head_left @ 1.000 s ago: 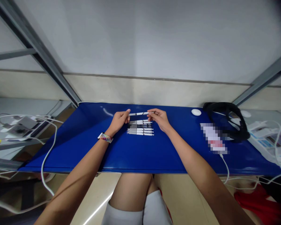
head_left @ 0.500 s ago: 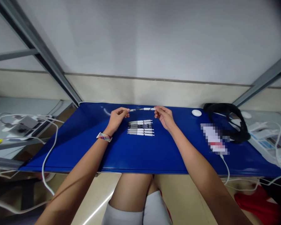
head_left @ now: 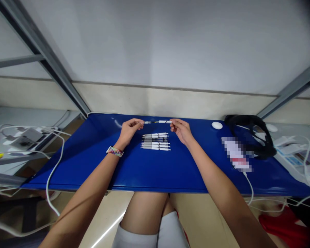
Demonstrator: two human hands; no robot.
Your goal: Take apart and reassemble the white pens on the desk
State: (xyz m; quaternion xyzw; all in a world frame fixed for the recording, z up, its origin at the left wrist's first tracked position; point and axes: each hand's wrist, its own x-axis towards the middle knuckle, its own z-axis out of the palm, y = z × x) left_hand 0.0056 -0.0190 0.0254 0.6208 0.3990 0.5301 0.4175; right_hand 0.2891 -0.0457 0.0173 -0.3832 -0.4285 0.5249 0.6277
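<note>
Above the far part of the blue tabletop I hold a pen in two parts, with a thin refill (head_left: 154, 122) bridging the space between them. My left hand (head_left: 131, 130) pinches the grey lower barrel (head_left: 146, 122); its tip is hidden by my fingers. My right hand (head_left: 180, 129) is closed on the end of the white upper barrel (head_left: 164, 121), which has dark print. Closer to me, between my forearms, several white and grey pens (head_left: 155, 142) lie side by side in a stack of rows, tips to the left.
A black head strap (head_left: 258, 151) and a blurred-out white device (head_left: 235, 153) with a cable sit on the right of the blue tabletop (head_left: 155, 172). A white oval object (head_left: 217, 125) lies behind them. White cables (head_left: 57, 162) hang at the left edge, and a wall stands behind.
The two pen parts have come into a straighter line, the left one dropping slightly. Both hands keep their grip and have barely moved. The row of pens is unchanged.
</note>
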